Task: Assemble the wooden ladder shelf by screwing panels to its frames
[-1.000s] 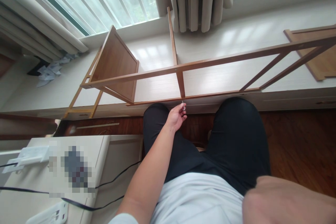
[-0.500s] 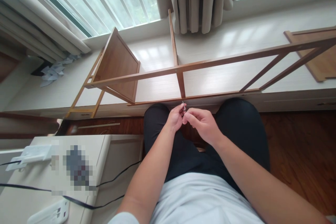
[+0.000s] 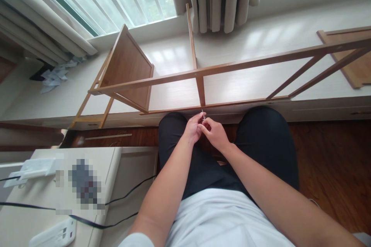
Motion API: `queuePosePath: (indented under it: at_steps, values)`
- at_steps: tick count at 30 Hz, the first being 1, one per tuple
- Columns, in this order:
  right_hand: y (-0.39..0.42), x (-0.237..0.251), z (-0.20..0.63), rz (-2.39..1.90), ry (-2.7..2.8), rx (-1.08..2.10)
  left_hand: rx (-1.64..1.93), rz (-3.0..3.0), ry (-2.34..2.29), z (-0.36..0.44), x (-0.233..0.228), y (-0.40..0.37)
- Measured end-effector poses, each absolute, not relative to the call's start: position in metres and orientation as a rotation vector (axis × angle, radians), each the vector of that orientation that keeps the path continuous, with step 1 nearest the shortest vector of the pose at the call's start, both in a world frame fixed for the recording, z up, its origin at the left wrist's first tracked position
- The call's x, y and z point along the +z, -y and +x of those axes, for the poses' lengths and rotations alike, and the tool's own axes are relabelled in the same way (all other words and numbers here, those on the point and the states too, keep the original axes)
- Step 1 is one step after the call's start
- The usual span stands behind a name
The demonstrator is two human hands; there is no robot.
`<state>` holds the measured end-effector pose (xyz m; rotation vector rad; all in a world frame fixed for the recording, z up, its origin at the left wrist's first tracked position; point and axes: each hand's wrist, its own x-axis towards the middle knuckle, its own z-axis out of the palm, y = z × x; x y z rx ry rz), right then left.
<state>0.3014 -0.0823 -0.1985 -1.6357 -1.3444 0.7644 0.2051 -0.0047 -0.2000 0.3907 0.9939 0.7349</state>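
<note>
Between my knees, a thin silvery metal tool, which looks like a hex key [image 3: 203, 114], points up at the lower rail of a wooden frame [image 3: 243, 65]. The fingers of my left hand [image 3: 193, 128] are closed around its shaft, close to where the frame's middle crossbar [image 3: 199, 90] meets that rail. My right hand [image 3: 215, 134] pinches at the tool's lower end, touching the left fingers. Much of the tool is hidden by my fingers. The frame stands on a pale ledge [image 3: 171, 98], with a wooden panel [image 3: 127, 71] fitted at its left part.
Another wooden panel [image 3: 352, 61] lies on the ledge at right. Crumpled paper [image 3: 55, 77] sits at far left. On a cream cabinet [image 3: 111, 162] are a power strip [image 3: 34, 170], a white power bank [image 3: 55, 233] and black cables [image 3: 92, 224]. Curtains [image 3: 216, 0] hang behind.
My right hand has come down and inward from above the tool's end and now sits closer against my left hand. The view has shifted slightly; the frame stays put.
</note>
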Motion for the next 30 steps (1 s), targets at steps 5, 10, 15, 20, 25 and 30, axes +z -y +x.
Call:
queuePosePath:
  at_steps: [5, 10, 15, 20, 25, 30]
  values:
    - [0.082, -0.206, 0.304, -1.72, 1.322, 0.712, 0.72, 0.402, -0.992, 0.204, -0.201, 0.005]
    - [0.08, -0.21, 0.309, -1.741, 1.291, 0.705, 0.698, 0.414, -1.001, 0.204, -0.2, 0.005]
    - [0.078, -0.21, 0.309, -1.735, 1.288, 0.7, 0.69, 0.422, -1.008, 0.204, -0.199, 0.005]
    - [0.078, -0.211, 0.31, -1.717, 1.309, 0.684, 0.687, 0.424, -1.004, 0.204, -0.199, 0.005]
    - [0.077, -0.213, 0.311, -1.711, 1.353, 0.653, 0.685, 0.427, -1.007, 0.204, -0.2, 0.005]
    - [0.077, -0.214, 0.312, -1.691, 1.364, 0.676, 0.684, 0.43, -1.009, 0.204, -0.201, 0.004]
